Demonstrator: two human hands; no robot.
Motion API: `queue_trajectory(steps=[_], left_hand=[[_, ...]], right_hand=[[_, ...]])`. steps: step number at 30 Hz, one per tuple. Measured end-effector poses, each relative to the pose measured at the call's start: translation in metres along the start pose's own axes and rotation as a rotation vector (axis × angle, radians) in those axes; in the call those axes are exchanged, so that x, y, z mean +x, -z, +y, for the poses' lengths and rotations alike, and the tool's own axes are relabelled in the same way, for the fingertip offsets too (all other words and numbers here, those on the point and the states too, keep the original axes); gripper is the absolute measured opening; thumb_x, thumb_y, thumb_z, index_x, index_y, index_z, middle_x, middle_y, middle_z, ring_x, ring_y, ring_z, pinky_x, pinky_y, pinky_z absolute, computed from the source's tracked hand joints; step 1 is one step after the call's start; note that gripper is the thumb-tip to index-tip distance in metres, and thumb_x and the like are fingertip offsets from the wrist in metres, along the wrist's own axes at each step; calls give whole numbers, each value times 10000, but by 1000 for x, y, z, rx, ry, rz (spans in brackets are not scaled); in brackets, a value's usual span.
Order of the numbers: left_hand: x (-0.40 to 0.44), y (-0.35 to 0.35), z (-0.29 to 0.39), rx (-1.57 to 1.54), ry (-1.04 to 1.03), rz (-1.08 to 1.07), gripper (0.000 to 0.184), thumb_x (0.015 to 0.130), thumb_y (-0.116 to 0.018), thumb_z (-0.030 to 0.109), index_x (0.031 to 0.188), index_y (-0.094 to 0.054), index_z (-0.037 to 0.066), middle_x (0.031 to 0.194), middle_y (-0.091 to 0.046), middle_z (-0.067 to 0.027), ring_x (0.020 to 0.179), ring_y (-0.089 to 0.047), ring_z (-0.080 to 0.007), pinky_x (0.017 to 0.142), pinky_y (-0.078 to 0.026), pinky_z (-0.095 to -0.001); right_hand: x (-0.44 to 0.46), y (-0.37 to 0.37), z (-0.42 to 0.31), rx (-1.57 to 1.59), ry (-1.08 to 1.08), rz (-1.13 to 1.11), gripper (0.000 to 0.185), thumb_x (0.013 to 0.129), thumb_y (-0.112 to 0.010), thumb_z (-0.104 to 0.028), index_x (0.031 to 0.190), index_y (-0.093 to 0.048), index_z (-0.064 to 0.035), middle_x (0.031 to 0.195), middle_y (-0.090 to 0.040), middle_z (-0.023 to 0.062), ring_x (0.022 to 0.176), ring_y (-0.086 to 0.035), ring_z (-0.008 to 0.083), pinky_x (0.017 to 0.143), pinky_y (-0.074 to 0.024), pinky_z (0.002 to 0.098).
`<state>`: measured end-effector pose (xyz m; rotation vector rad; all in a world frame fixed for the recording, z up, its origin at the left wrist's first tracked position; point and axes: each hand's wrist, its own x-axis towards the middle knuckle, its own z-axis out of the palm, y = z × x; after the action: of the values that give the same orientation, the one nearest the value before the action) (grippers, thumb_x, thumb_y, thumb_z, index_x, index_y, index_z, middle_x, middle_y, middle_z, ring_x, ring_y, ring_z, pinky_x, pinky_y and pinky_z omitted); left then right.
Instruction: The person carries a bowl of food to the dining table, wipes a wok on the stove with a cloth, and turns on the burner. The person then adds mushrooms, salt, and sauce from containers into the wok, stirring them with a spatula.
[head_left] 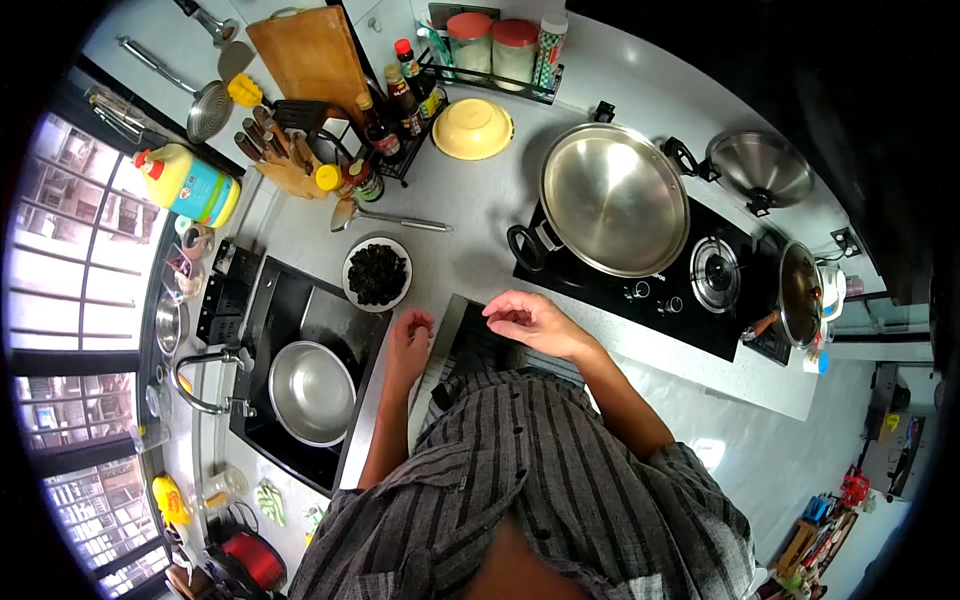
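Because the plate (401, 294) of dark pieces (377, 273) sits on the surface (440, 270) just beside the sink (332, 314), a careless sweep of my left grip (409, 343) could tip it in; both that and my right grip (525, 319) look relaxed, empty.

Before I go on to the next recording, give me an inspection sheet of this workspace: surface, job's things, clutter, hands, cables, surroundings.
Surface: pale counter; black sink with a steel basin in it; wide steel pan on the black cooktop.
Job's things: dark pieces on a white plate beside the sink.
Clutter: turner, yellow bowl, knife block.
Hands: left hand near the plate, its fingers bent; right hand apart from it, loosely curved; nothing seen held.
Cables: nothing seen plainly enough to call a cable.
Surroundings: barred window; wooden board by the wall.
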<state>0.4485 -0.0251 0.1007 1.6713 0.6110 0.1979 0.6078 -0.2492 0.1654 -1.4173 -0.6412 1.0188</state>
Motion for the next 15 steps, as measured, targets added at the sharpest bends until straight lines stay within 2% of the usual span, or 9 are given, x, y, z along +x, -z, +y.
queue_trajectory(steps=[4, 12, 14, 15], left_hand=[[25, 12, 10, -10, -101, -90, 165, 868, -433, -34, 916, -576, 32, 781, -545, 0, 680, -506, -95, 625, -432, -259], [69, 39, -5, -100, -210, -192, 199, 870, -425, -54, 950, -580, 42, 793, -523, 12, 694, -490, -73, 620, -412, -243], [72, 42, -6, -160, -149, -215, 202, 872, -430, -57, 957, -582, 43, 807, -526, 15, 709, -496, -72, 626, -413, -239], [73, 43, -8, -190, -120, -225, 203, 872, -432, -59, 960, -583, 44, 814, -528, 17, 716, -498, -72, 629, -414, -236]], right_hand=[[13, -6, -10, -34, -31, 34, 196, 968, -675, -84, 1157, -641, -46, 1041, -673, 27, 994, -638, 109, 909, -504, 268], [42, -31, -23, -31, -86, 122, 191, 966, -669, -62, 1154, -644, -39, 1045, -667, 25, 999, -634, 103, 898, -511, 263], [45, -38, -25, -33, -66, 137, 187, 969, -675, -96, 1146, -645, -41, 989, -646, -4, 913, -610, 78, 841, -501, 241], [47, -40, -24, -36, -68, 140, 189, 969, -674, -96, 1147, -645, -40, 992, -647, -2, 919, -612, 79, 845, -502, 242]])
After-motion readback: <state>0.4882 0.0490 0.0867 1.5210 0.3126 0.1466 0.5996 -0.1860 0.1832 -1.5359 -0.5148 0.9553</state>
